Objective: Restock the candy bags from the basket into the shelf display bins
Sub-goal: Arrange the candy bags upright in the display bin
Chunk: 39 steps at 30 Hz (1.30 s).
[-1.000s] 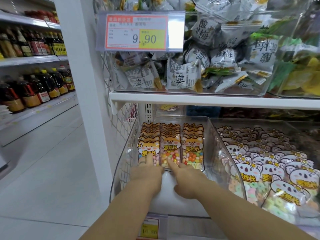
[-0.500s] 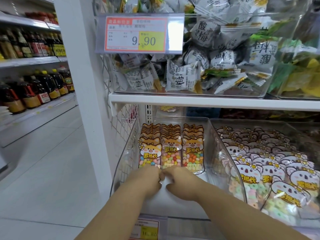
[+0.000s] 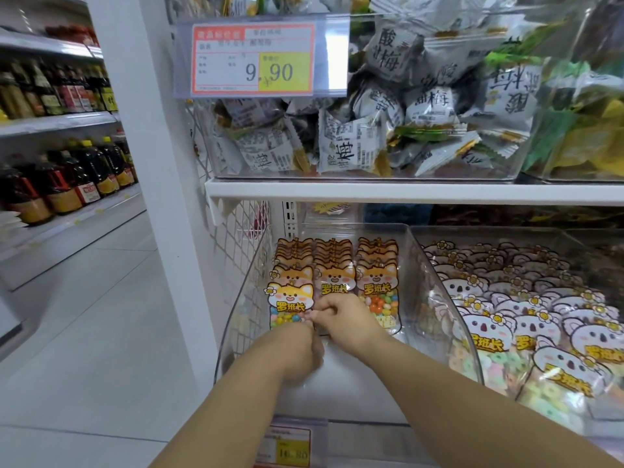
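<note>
Three rows of orange fox-faced candy bags (image 3: 376, 265) stand in a clear display bin (image 3: 354, 383) on the lower shelf. The front bag of the left row (image 3: 290, 297) sits lower and closer to me than the others. My left hand (image 3: 297, 352) is curled at that bag's bottom edge, its fingers hidden behind the hand. My right hand (image 3: 347, 319) lies over the middle row's front bag, fingers curled and pinching near the edge between the left and middle bags. The basket is out of view.
A neighbouring bin of koala-faced candy bags (image 3: 526, 319) stands to the right. Above, a shelf (image 3: 405, 192) carries a bin of grey plum snack packs (image 3: 354, 143). A white post (image 3: 162, 197) and wire mesh (image 3: 243, 238) border the left. Bottles (image 3: 67, 184) line the far aisle.
My fingers were straight on the front bags, then both hands drew back and curled. The left row's front bag has now come forward and lower.
</note>
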Available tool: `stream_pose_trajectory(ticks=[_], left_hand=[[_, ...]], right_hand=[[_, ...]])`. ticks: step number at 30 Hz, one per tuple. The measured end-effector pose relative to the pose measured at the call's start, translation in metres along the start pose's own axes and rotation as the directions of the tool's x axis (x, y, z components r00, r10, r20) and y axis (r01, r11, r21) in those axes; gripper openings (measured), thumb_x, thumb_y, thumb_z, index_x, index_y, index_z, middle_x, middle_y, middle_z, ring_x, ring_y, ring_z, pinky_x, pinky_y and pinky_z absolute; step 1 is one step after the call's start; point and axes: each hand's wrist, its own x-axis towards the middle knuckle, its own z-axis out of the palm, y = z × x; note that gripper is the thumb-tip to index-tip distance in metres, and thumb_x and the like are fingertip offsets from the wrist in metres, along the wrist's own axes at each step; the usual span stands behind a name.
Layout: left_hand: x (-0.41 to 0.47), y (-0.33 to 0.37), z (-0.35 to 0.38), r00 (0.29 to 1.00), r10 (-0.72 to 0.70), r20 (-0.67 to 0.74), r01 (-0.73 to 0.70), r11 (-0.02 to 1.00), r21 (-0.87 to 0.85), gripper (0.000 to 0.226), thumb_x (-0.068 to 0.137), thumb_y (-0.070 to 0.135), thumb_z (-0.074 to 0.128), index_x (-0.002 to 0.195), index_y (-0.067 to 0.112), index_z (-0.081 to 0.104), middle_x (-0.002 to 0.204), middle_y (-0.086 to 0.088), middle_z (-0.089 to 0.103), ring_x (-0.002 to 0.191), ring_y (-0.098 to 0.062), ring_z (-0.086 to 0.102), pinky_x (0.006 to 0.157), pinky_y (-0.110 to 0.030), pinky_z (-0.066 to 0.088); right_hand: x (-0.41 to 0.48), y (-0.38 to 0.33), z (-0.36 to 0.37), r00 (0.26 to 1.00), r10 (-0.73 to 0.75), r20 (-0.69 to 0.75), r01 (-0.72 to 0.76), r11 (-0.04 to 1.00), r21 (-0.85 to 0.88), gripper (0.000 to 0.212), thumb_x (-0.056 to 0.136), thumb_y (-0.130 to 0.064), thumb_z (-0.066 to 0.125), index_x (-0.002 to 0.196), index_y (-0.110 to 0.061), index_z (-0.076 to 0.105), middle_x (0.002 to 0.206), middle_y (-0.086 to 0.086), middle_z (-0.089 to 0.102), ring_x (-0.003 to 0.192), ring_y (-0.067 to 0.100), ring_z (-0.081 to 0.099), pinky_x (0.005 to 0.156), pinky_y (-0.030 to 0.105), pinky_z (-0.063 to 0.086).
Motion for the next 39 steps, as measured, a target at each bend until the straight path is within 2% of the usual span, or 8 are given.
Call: stream_pose_trajectory(ticks=[3,7,16,23,26,30,33,39], left_hand=[[0.001,-0.003,0.000,0.996,-0.029,-0.080,0.028,1.000,-0.014,0.020,0.094,0.025,0.051,0.097,0.016,0.069,0.110,-0.012,0.069,0.103,-0.032,0.065,0.088,-0.034,0.052],[-0.001,-0.007,-0.001,0.990,0.013,-0.140,-0.017,0.999,-0.029,0.027,0.092,0.029,0.055,0.116,0.029,0.068,0.116,0.002,0.066,0.106,-0.023,0.062,0.095,-0.039,0.053],[-0.006,-0.002,-0.001,0.979,0.138,-0.153,-0.142,0.990,-0.016,0.042,0.093,0.030,0.060,0.133,0.042,0.053,0.122,0.000,0.043,0.116,-0.027,0.051,0.101,-0.040,0.045],[-0.011,0.006,0.000,0.983,0.147,-0.110,-0.132,0.982,0.132,0.063,0.094,0.030,0.061,0.146,0.052,0.033,0.139,-0.004,0.031,0.130,-0.032,0.039,0.107,-0.046,0.041],[-0.013,0.006,-0.001,0.986,0.149,-0.078,-0.137,0.981,0.140,0.069,0.095,0.028,0.060,0.148,0.054,0.026,0.144,-0.004,0.026,0.136,-0.036,0.033,0.109,-0.046,0.040],[-0.010,0.004,0.001,0.984,0.155,-0.092,-0.141,0.980,0.142,0.075,0.093,0.026,0.061,0.151,0.053,0.021,0.141,-0.002,0.028,0.131,-0.035,0.038,0.105,-0.044,0.042],[-0.009,0.003,0.003,0.986,0.124,-0.108,-0.101,0.976,0.194,0.075,0.093,0.026,0.059,0.153,0.046,0.019,0.149,-0.004,0.025,0.136,-0.034,0.033,0.108,-0.045,0.040],[-0.011,0.000,0.004,0.993,0.000,-0.115,0.041,0.934,0.354,0.057,0.092,0.011,0.051,0.148,0.017,0.039,0.156,-0.012,0.017,0.140,-0.035,0.028,0.113,-0.047,0.033]], right_hand=[[-0.005,0.003,-0.013,0.988,0.013,-0.151,-0.035,0.989,-0.144,0.013,0.098,-0.009,0.055,0.095,-0.007,0.068,0.088,0.007,0.067,0.070,0.014,0.055,0.055,0.012,0.039],[-0.012,0.011,-0.038,0.941,0.191,-0.280,-0.269,0.924,-0.272,0.023,0.096,-0.003,0.048,0.112,0.001,0.065,0.116,0.017,0.066,0.110,0.032,0.061,0.078,0.025,0.044],[0.001,0.024,-0.033,0.859,0.373,-0.350,-0.393,0.920,0.018,0.025,0.094,-0.012,0.054,0.109,0.006,0.065,0.109,0.019,0.069,0.107,0.035,0.064,0.081,0.031,0.050],[-0.021,0.001,-0.022,0.858,0.067,-0.509,-0.182,0.967,-0.180,0.058,0.088,-0.010,0.065,0.137,-0.004,0.035,0.135,0.018,0.031,0.115,0.037,0.051,0.095,0.035,0.044],[-0.027,0.001,-0.015,0.949,-0.132,-0.286,-0.011,0.894,-0.447,0.042,0.087,-0.005,0.058,0.124,-0.019,0.046,0.126,0.008,0.046,0.108,0.029,0.056,0.092,0.040,0.050],[-0.034,0.011,-0.015,0.994,0.084,0.066,-0.035,0.839,-0.543,0.077,0.087,-0.003,0.051,0.151,-0.032,0.022,0.137,0.013,0.049,0.122,0.032,0.051,0.099,0.040,0.046],[-0.036,0.014,-0.019,0.989,0.127,0.077,-0.041,0.732,-0.680,0.090,0.089,-0.007,0.052,0.155,-0.041,0.001,0.143,0.017,0.040,0.128,0.035,0.045,0.103,0.044,0.044],[-0.038,0.016,-0.028,0.992,0.094,-0.089,-0.128,0.633,-0.764,0.067,0.087,-0.008,0.049,0.144,-0.031,0.024,0.136,0.016,0.040,0.129,0.037,0.039,0.101,0.047,0.043]])
